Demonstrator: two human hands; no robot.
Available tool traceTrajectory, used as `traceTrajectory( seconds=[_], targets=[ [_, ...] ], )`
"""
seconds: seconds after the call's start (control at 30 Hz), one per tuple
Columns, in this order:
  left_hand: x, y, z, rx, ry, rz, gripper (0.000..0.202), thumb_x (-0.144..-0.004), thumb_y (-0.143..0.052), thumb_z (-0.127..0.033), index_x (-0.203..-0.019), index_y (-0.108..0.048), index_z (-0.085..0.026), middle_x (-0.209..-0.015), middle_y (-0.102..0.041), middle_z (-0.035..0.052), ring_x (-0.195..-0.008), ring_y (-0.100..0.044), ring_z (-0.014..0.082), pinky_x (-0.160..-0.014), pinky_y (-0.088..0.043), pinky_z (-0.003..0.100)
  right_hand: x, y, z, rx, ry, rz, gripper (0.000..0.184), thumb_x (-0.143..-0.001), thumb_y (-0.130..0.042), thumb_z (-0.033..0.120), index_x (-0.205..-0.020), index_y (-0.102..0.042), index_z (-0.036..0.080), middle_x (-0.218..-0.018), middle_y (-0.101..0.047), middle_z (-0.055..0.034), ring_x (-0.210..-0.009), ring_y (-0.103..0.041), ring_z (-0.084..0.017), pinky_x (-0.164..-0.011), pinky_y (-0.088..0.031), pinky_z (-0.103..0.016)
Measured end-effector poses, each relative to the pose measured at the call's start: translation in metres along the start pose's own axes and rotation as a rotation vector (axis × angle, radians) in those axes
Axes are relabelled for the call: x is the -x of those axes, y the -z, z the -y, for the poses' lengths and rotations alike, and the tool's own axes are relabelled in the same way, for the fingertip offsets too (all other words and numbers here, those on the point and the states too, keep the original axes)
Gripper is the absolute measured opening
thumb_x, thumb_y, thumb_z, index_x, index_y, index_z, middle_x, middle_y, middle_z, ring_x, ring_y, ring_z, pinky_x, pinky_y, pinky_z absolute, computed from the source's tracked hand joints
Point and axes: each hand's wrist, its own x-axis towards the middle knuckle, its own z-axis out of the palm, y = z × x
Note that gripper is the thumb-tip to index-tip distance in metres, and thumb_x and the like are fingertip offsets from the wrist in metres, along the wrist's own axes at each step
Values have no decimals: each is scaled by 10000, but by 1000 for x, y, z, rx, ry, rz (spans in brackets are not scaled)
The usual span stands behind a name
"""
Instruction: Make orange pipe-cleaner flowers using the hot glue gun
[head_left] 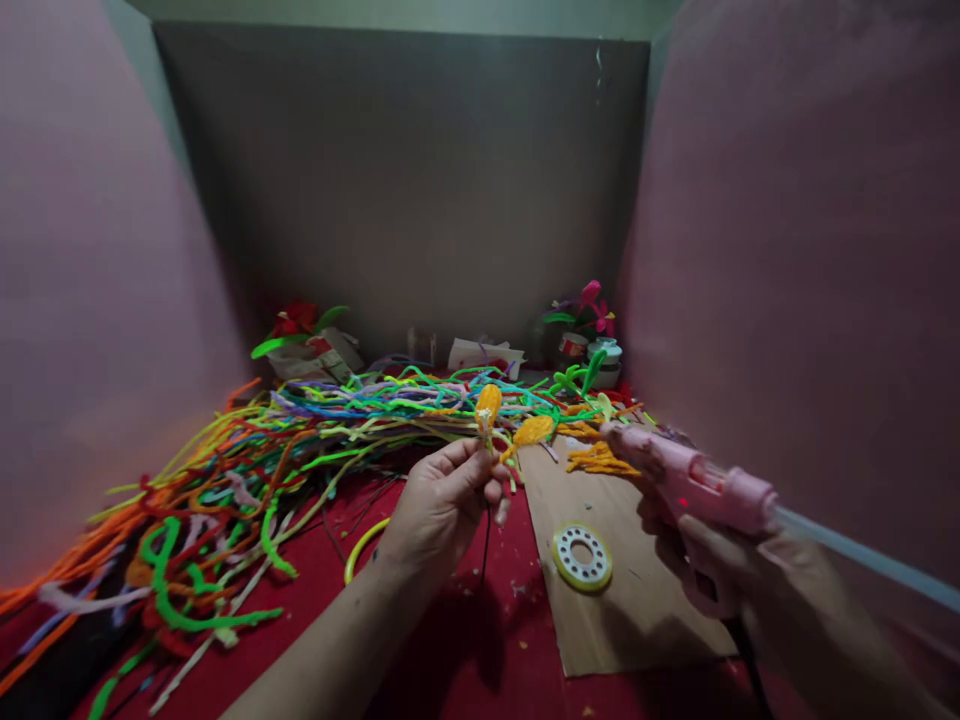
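the bare left forearm (352, 620) slants up and to the right from the near edge of the desk (517, 645), its wrist nearly straight. the left hand (439, 505) is raised above the middle of the desk, back mostly upward, thumb (469, 477) pressed toward the forefinger in a pinch, the other fingers curled loosely beyond. the bare right forearm (847, 640) comes in from the near right corner, angling leftward. the right hand (739, 560), dimmer, is wrapped in a full grip, fingers bent, well apart from the left.
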Motion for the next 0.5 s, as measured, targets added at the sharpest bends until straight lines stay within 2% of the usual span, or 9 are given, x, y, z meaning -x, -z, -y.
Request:
traceTrajectory(
  seconds=[0.1, 0.2, 0.3, 0.4, 0.5],
  targets=[
    [-3, 5, -10, 26, -70, -31, 172, -659, -721, -194, -682, -580, -100, -597, -576, 2, -444, -461, 50, -391, -407, 173, -17, -30, 24, -174, 60, 110, 407, -644, -703, 418, -1020, -639, 275, -790, -681, -58, -615, -581, -173, -484, -450, -258],
    [-7, 11, -15, 71, -106, -61, 162, -664, -714, -173, -697, -573, -100, -602, -554, -10, -454, -451, 44, -402, -392, 168, -31, -50, 30, -112, 146, 170, 408, -634, -685, 478, -971, -671, 249, -720, -667, -72, -552, -548, -173, -391, -383, -246],
    [-10, 16, -13, 84, -112, -76, 147, -679, -700, -165, -717, -575, -97, -614, -549, -7, -466, -452, 45, -417, -394, 176, -37, -55, 14, 36, 206, 200, 426, -688, -624, 495, -1035, -653, 249, -744, -669, -83, -487, -511, -161, -327, -308, -238],
    [-13, 19, -8, 66, -100, -82, 146, -687, -692, -174, -696, -569, -95, -607, -547, -4, -464, -446, 49, -417, -402, 189, -38, -50, -12, 124, 187, 253, 420, -737, -610, 419, -1135, -598, 285, -821, -689, -67, -474, -523, -149, -358, -364, -246],
    [-14, 19, -3, 49, -78, -94, 155, -668, -705, -175, -695, -575, -95, -600, -555, -5, -456, -447, 50, -412, -411, 192, -36, -42, -29, 141, 225, 269, 388, -754, -605, 385, -1126, -604, 273, -811, -698, -54, -512, -563, -158, -427, -440, -256]
  ],
)
